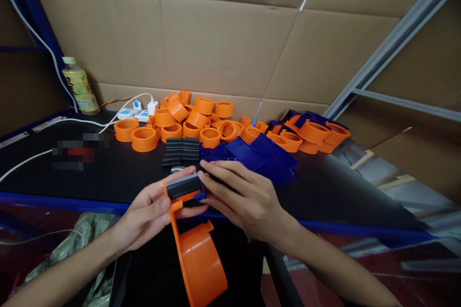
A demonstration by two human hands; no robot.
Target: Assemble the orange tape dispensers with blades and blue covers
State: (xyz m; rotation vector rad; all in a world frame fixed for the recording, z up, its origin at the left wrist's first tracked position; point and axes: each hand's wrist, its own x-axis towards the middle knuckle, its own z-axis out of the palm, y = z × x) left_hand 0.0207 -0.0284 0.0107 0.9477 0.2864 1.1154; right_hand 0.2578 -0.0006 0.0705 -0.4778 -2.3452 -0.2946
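Note:
An orange packing tape dispenser (203, 264) hangs tilted over the table's front edge, its wide ring pointing down toward me. At its upper end are a black ridged piece (182, 186), a grey toothed strip and a small blue part (200, 195). My left hand (153, 213) grips this end from the left, thumb on the orange frame and fingers behind it. From the right, the bent fingertips of my right hand (245, 196) press on the end of the strip and the blue part. Two black ridged pieces (181, 151) lie just beyond.
Orange dispenser frames (144, 139) are heaped along the back of the black table (331, 192). Flat blue plastic plates (266, 156) lie in front of them. Farther left are a power strip (133, 114), white cables and a yellow-labelled bottle (81, 87). Cardboard walls the back.

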